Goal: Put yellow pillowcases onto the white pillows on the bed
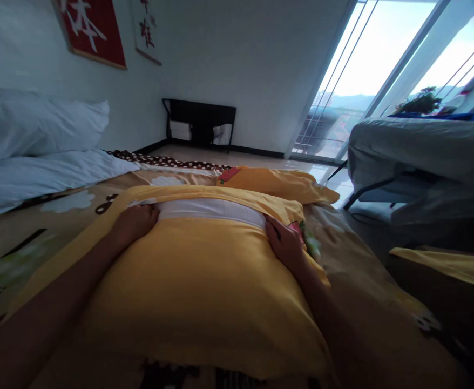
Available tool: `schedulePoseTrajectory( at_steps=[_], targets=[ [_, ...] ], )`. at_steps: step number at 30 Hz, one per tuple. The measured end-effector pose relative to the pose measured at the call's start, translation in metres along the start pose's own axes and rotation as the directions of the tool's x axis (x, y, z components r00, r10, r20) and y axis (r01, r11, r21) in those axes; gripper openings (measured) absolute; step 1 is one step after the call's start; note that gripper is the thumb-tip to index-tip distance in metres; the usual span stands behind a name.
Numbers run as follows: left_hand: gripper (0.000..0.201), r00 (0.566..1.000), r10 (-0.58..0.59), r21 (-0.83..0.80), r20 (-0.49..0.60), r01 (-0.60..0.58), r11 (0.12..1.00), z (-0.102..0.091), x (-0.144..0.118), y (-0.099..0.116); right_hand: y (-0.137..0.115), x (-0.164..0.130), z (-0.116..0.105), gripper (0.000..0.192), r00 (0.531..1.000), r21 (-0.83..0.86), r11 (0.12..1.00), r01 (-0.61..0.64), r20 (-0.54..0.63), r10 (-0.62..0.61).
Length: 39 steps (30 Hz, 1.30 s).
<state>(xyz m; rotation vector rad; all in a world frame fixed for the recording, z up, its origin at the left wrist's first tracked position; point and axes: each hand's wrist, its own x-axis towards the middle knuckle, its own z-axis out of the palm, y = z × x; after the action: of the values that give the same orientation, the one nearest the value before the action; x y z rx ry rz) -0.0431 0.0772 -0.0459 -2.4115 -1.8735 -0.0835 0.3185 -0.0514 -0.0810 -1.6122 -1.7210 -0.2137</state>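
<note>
A yellow pillowcase [204,281] lies on the bed in front of me, plump around a white pillow [212,209]. The pillow shows as a band through the case's opening, between the near edge and the far flap. My left hand [140,220] is closed on the left end of the opening. At the right end, my right hand [284,241] has its fingers curled on the case's edge, beside a printed red and green patch. Most fingertips are hidden in the cloth.
Beyond it lies another piece of yellow cloth [277,182] with a strawberry print. White pillows [38,121] rest at the left on the patterned bed sheet [362,270]. A black rack [200,116] stands by the wall, and a covered table [419,146] at the right.
</note>
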Motion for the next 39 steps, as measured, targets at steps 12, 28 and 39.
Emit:
schedulePoseTrajectory(
  at_steps=[12, 28, 39],
  targets=[
    [0.054, 1.000, 0.004, 0.024, -0.020, -0.003, 1.000, -0.0008, -0.0033, -0.0007, -0.0045, -0.0005, -0.0109, 0.042, 0.997, -0.011, 0.997, 0.078, -0.016, -0.079],
    [0.051, 0.999, -0.027, -0.007, -0.037, 0.027, 1.000, -0.0017, -0.0053, 0.0025, 0.0020, 0.0007, -0.0044, 0.041, 0.987, -0.037, 0.990, 0.139, -0.073, -0.141],
    [0.050, 0.999, -0.020, -0.010, -0.037, 0.019, 1.000, -0.0032, -0.0066, 0.0031, 0.0014, 0.0007, -0.0057, 0.041, 0.986, -0.056, 0.987, 0.150, -0.071, -0.154]
  ],
)
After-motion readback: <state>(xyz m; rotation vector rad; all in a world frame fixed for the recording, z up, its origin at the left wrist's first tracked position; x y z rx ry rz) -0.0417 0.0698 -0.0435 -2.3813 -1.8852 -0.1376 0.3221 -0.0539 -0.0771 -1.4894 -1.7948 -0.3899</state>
